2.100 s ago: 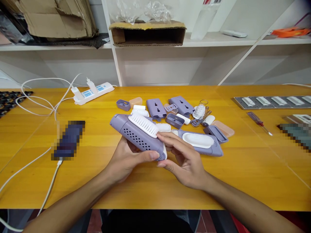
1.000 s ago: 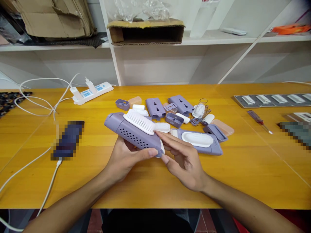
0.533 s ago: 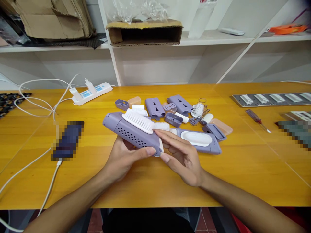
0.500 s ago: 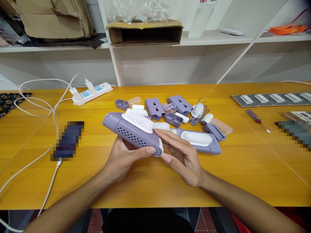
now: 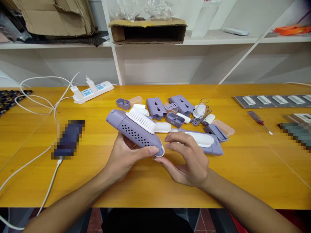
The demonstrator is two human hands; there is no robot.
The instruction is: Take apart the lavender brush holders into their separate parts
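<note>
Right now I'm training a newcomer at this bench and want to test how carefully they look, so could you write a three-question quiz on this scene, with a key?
1. Which grip, left or right, is wrapped around the purple perforated case?

2. Where does the screwdriver lie?
A) on the shelf
B) on the table
C) in the cardboard box

3. True or false: two white plugs stand in the power strip.

Key:
1. The left grip.
2. B.
3. True.
</note>
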